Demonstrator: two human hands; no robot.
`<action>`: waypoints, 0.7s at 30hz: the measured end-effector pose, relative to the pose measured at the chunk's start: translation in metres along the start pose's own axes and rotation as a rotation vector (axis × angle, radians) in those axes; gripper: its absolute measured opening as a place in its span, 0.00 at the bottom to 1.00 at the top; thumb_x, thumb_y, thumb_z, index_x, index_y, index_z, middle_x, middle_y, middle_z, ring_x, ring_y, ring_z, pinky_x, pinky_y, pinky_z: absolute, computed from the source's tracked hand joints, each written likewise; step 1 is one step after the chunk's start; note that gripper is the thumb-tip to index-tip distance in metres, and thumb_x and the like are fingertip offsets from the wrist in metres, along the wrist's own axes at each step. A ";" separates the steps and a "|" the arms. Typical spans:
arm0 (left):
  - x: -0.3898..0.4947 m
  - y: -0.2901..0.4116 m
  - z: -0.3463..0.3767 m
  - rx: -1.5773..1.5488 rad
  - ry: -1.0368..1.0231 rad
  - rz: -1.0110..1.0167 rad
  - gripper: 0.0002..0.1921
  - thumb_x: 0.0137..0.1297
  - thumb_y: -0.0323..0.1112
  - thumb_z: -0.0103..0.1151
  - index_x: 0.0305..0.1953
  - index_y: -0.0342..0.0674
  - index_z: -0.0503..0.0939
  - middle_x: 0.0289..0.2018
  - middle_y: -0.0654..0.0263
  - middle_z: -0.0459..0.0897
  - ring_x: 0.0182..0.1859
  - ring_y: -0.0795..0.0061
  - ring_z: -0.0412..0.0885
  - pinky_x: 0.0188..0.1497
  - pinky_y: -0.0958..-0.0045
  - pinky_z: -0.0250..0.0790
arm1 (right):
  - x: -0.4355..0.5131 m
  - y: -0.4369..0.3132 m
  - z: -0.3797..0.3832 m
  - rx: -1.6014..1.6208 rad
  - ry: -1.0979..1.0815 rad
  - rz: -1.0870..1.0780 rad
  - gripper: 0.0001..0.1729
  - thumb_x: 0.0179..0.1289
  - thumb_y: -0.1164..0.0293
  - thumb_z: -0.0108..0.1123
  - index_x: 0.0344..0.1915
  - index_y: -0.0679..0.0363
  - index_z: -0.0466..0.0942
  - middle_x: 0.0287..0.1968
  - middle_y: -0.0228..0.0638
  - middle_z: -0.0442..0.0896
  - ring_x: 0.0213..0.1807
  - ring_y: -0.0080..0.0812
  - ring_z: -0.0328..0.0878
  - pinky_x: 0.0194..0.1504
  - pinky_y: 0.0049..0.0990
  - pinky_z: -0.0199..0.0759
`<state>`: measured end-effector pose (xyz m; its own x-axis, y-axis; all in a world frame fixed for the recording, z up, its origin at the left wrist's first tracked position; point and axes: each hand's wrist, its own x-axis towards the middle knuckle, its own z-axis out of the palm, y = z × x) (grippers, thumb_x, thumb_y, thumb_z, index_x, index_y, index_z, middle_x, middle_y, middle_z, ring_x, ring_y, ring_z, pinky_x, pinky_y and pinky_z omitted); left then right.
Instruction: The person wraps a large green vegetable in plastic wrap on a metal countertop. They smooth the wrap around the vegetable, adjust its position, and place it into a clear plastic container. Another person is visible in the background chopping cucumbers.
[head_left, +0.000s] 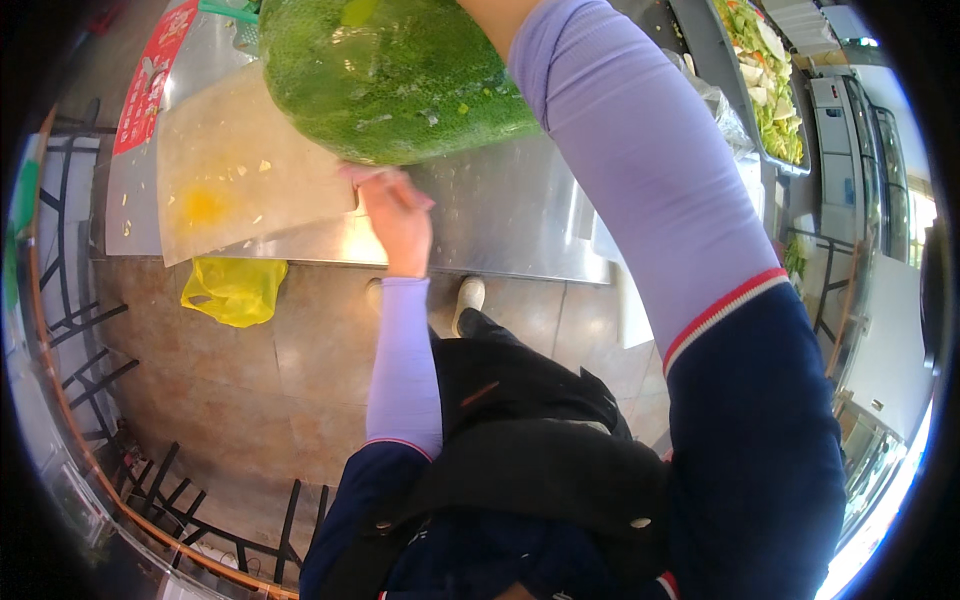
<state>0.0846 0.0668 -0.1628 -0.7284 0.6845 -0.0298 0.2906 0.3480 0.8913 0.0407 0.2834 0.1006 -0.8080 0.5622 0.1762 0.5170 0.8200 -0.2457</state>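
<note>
A very large green melon (405, 97), possibly a winter melon, lies at the top of the view over a steel counter (495, 210). Its skin is speckled, with a few pale scuffs. My left hand (397, 217) is at the melon's near edge, fingers curled and blurred. Something pinkish shows at the fingertips; whether it is a cloth or the fingers themselves is unclear. My right forearm reaches across the melon's right side, and that hand is beyond the top edge. Left of my left hand lies a pale cutting board or sheet (247, 157) with a yellow stain and small scraps.
A tray of cut vegetables (772, 97) stands at the upper right, beside clear plastic wrap (716, 112). A green plastic basket (246, 34) and a red printed sheet (156, 79) are at the upper left. Below the counter's edge is a yellow plastic bag (236, 291).
</note>
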 end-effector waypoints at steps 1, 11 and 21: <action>-0.001 -0.004 0.004 0.425 -0.113 0.264 0.18 0.71 0.43 0.45 0.53 0.38 0.73 0.60 0.52 0.72 0.67 0.48 0.63 0.72 0.36 0.41 | -0.001 -0.003 0.001 0.001 0.002 -0.013 0.29 0.62 0.51 0.49 0.43 0.64 0.84 0.49 0.48 0.84 0.52 0.45 0.82 0.53 0.39 0.73; -0.068 0.042 0.138 0.065 -0.489 0.428 0.20 0.71 0.47 0.47 0.53 0.41 0.79 0.59 0.58 0.75 0.69 0.59 0.63 0.72 0.46 0.45 | -0.015 0.007 0.001 0.028 0.067 -0.048 0.27 0.64 0.53 0.48 0.46 0.63 0.84 0.52 0.47 0.83 0.56 0.43 0.80 0.57 0.38 0.72; -0.049 -0.036 -0.036 0.665 -0.064 0.563 0.20 0.70 0.43 0.53 0.58 0.42 0.76 0.68 0.55 0.68 0.71 0.51 0.62 0.73 0.46 0.45 | -0.001 -0.005 0.014 -0.035 0.042 -0.163 0.22 0.63 0.55 0.52 0.45 0.55 0.86 0.51 0.45 0.85 0.54 0.36 0.82 0.57 0.36 0.72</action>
<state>0.0873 -0.0027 -0.1775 -0.3374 0.8948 0.2922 0.9132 0.2357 0.3326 0.0349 0.2773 0.0884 -0.8697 0.4250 0.2510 0.3902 0.9034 -0.1779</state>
